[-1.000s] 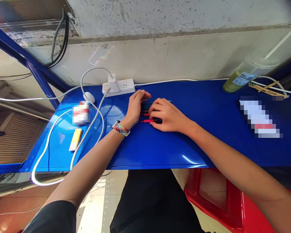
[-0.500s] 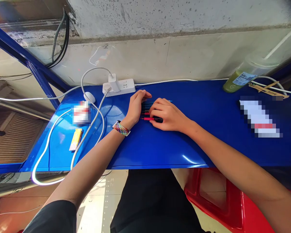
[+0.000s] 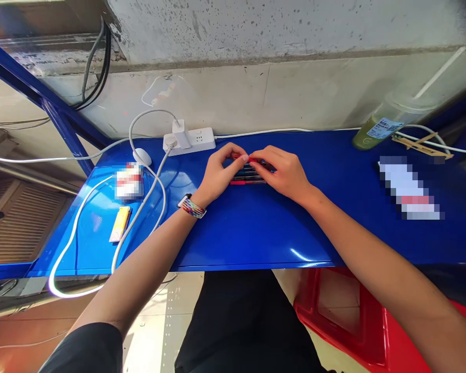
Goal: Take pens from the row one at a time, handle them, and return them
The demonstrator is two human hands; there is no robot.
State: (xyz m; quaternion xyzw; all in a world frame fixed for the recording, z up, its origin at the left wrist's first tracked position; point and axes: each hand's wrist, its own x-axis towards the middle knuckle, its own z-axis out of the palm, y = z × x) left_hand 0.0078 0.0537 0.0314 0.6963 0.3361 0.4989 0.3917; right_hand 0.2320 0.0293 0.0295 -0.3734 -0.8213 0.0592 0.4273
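Note:
My left hand (image 3: 220, 171) pinches a red pen (image 3: 236, 155) between thumb and fingertips, just over the blue table (image 3: 233, 233). From the other side my right hand (image 3: 285, 168) grips the same pen, its thumb and forefinger meeting the left fingertips; much of the pen is hidden by the fingers. Below them several pens (image 3: 244, 182) lie side by side on the table, the nearest with a red end pointing left. The hands cover part of that row.
A white power strip (image 3: 196, 138) with looping cables stands behind on the left. Left of my wrist lie a yellow box (image 3: 120, 224) and a blurred white pack (image 3: 128, 182). On the right are a cup of green drink (image 3: 375, 132) and a blurred phone-like slab (image 3: 409, 189).
My right hand has lifted from the row with a red pen and turned toward the left hand. The left fingers have closed on the pen too.

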